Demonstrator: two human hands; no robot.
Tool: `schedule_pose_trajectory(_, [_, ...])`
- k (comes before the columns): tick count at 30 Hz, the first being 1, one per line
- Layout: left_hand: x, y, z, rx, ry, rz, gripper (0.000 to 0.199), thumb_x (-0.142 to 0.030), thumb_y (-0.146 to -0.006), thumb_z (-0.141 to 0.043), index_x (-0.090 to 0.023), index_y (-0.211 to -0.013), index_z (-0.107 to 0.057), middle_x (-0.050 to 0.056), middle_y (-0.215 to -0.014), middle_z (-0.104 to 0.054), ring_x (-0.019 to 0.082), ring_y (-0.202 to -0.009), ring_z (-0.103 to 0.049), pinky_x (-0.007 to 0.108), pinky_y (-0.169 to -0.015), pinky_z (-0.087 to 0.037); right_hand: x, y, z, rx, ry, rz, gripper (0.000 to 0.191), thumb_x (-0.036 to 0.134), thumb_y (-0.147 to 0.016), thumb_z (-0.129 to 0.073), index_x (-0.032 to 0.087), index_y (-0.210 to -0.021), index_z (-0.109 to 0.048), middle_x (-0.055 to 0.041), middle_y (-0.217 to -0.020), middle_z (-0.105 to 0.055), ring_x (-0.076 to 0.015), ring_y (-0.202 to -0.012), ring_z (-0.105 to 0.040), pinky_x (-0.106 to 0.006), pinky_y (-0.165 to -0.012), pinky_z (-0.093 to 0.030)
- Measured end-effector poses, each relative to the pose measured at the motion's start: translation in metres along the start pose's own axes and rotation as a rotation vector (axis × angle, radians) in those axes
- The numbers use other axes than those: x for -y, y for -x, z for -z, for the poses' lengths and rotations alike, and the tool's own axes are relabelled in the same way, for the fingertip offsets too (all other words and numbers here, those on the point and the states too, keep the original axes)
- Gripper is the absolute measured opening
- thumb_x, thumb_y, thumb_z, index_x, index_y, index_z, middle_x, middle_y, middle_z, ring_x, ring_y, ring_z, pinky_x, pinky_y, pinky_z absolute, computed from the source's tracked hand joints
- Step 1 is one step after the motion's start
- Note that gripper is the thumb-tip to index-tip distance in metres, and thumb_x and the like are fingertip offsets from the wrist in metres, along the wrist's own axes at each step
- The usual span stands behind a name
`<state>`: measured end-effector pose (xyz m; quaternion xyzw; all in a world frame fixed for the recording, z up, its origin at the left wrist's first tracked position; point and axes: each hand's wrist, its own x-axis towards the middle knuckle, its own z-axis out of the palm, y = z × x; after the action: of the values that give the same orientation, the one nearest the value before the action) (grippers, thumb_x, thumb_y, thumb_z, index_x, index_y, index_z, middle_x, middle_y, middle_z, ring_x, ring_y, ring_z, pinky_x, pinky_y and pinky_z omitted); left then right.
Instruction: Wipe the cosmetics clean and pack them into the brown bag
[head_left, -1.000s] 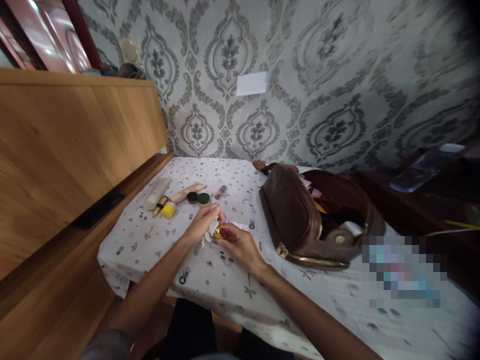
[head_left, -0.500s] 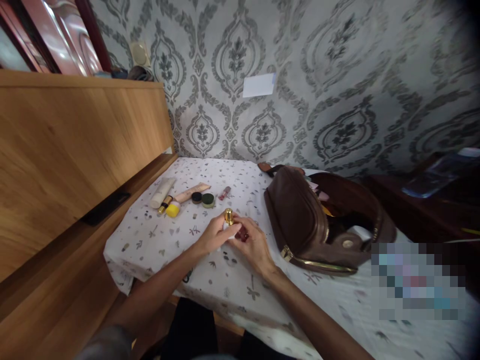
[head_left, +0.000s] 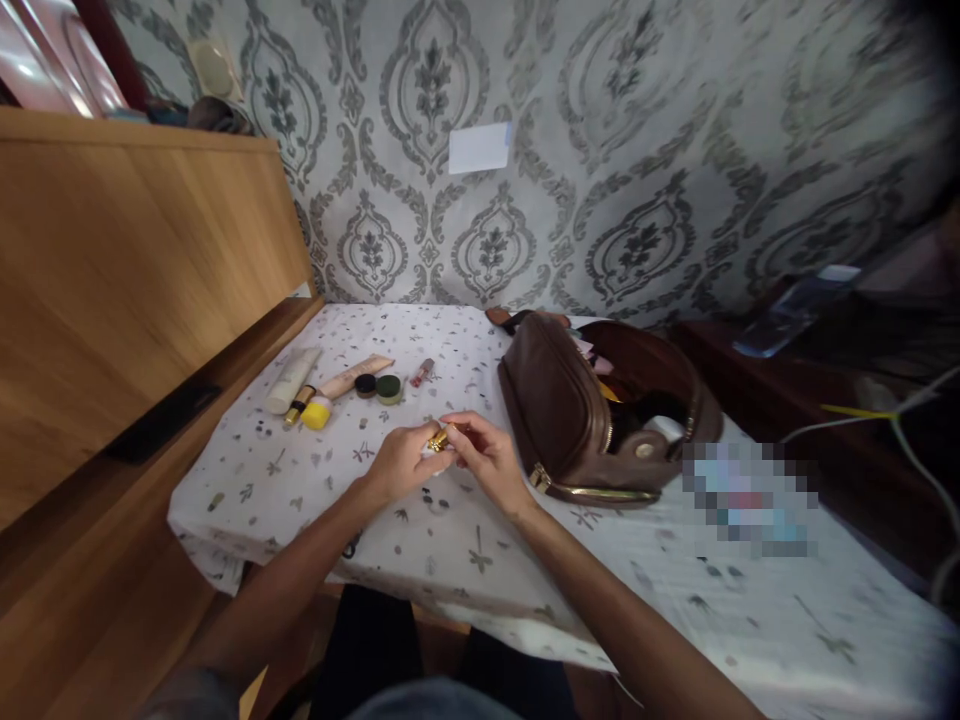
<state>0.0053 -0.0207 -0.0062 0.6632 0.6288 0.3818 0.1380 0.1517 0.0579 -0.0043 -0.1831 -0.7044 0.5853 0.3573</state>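
Both hands meet over the cloth-covered table, around a small gold-capped bottle (head_left: 438,440). My left hand (head_left: 403,462) is wrapped round its body, which is mostly hidden by the fingers; a bit of white shows below the gold. My right hand (head_left: 486,458) pinches at the gold top with thumb and fingers. The bottle is tilted, its gold part toward the right hand. Just beyond the hands lie a small pinkish-red tube (head_left: 422,373), a dark green round jar (head_left: 388,389) and a black-lidded jar (head_left: 365,385).
Farther left lie a beige tube (head_left: 356,375), a white tube (head_left: 294,380), a gold-and-black tube (head_left: 299,407) and a yellow-capped item (head_left: 316,413). An unzipped brown leather bag (head_left: 559,405) stands on the right. A wooden panel (head_left: 150,270) borders the left; a patterned wall (head_left: 405,220) rises behind.
The bottle has gone from upright to tilted. My right hand has moved from beside its lower part up to the gold top. The view has shifted right.
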Motion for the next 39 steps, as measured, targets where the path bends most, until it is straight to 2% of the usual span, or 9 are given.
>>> schedule_pose_trajectory(5, [-0.001,0.001,0.004,0.078,-0.002,-0.025,0.029,-0.041,-0.093,-0.05,-0.017,-0.086,-0.064,-0.001,-0.07,-0.062,0.015,-0.065,-0.054,0.025,-0.063,-0.037,0.003,0.0,0.0,0.034,-0.098,-0.054,0.039,0.058,-0.084,-0.066,0.02,-0.092,-0.064,0.0019,-0.069,-0.056,-0.0102,-0.055,-0.046,-0.023,-0.049,-0.038])
schedule_pose_trajectory(9, [0.0,0.002,0.007,0.109,0.105,-0.031,0.048,-0.044,-0.1,-0.034,-0.014,-0.081,-0.066,0.0,-0.068,-0.062,0.014,-0.066,-0.054,0.025,-0.067,-0.04,0.002,0.0,-0.001,0.061,-0.135,-0.044,0.042,0.06,-0.084,-0.066,0.019,-0.089,-0.063,0.0045,-0.061,-0.05,-0.0084,-0.05,-0.043,-0.022,-0.046,-0.033])
schedule_pose_trajectory(14, [0.001,0.001,0.007,0.065,0.231,0.099,0.065,-0.057,-0.1,-0.023,-0.016,-0.063,-0.056,0.001,-0.058,-0.057,0.014,-0.06,-0.051,0.025,-0.06,-0.04,0.003,0.0,-0.002,0.083,-0.131,-0.021,0.044,0.062,-0.083,-0.065,0.019,-0.09,-0.062,0.006,-0.059,-0.048,-0.008,-0.048,-0.041,-0.022,-0.045,-0.033])
schedule_pose_trajectory(21, [-0.001,-0.002,0.009,0.141,0.607,0.193,0.064,-0.069,-0.093,-0.038,-0.015,-0.066,-0.06,0.003,-0.062,-0.063,0.012,-0.054,-0.053,0.023,-0.054,-0.042,0.0,-0.002,0.0,0.102,-0.214,0.009,0.038,0.055,-0.088,-0.064,0.018,-0.098,-0.064,0.0027,-0.064,-0.058,-0.0106,-0.056,-0.053,-0.023,-0.051,-0.043])
schedule_pose_trajectory(25, [-0.001,-0.003,0.009,0.013,0.726,0.408,0.064,-0.08,-0.081,-0.047,-0.017,-0.072,-0.057,-0.005,-0.046,-0.047,0.008,-0.035,-0.037,0.021,-0.036,-0.027,-0.005,-0.004,-0.001,0.039,-0.314,0.001,0.036,0.052,-0.086,-0.068,0.018,-0.097,-0.064,0.0025,-0.064,-0.061,-0.0106,-0.055,-0.055,-0.023,-0.05,-0.044])
schedule_pose_trajectory(29, [-0.002,-0.003,0.01,0.007,0.855,0.376,0.07,-0.085,-0.079,-0.04,-0.018,-0.092,-0.056,-0.004,-0.045,-0.053,0.008,-0.031,-0.033,0.018,-0.033,-0.019,-0.007,-0.005,-0.002,-0.05,-0.357,0.015,0.033,0.049,-0.083,-0.072,0.019,-0.093,-0.065,0.0025,-0.066,-0.062,-0.011,-0.055,-0.058,-0.022,-0.048,-0.043])
schedule_pose_trajectory(32, [-0.006,-0.003,0.012,-0.036,0.874,0.316,0.072,-0.08,-0.076,-0.055,-0.018,-0.111,-0.051,-0.003,-0.055,-0.061,0.007,-0.035,-0.036,0.016,-0.036,-0.021,-0.008,-0.006,-0.001,-0.097,-0.351,0.035,0.034,0.05,-0.082,-0.072,0.019,-0.095,-0.066,0.0026,-0.065,-0.062,-0.011,-0.054,-0.058,-0.022,-0.047,-0.044])
schedule_pose_trajectory(35, [-0.008,-0.002,0.012,-0.105,0.865,0.293,0.072,-0.068,-0.072,-0.071,-0.02,-0.12,-0.047,-0.002,-0.066,-0.065,0.009,-0.045,-0.049,0.014,-0.038,-0.026,-0.008,-0.007,-0.002,-0.161,-0.353,0.053,0.034,0.05,-0.08,-0.073,0.019,-0.093,-0.065,0.002,-0.067,-0.063,-0.011,-0.054,-0.059,-0.022,-0.047,-0.044])
schedule_pose_trajectory(39, [-0.004,0.0,0.007,-0.14,0.778,0.345,0.047,-0.055,-0.077,-0.073,-0.019,-0.101,-0.053,-0.004,-0.063,-0.061,0.009,-0.05,-0.053,0.014,-0.04,-0.031,-0.008,-0.007,-0.004,-0.173,-0.319,0.078,0.038,0.054,-0.079,-0.073,0.02,-0.092,-0.062,0.0016,-0.071,-0.063,-0.0113,-0.056,-0.061,-0.021,-0.046,-0.044])
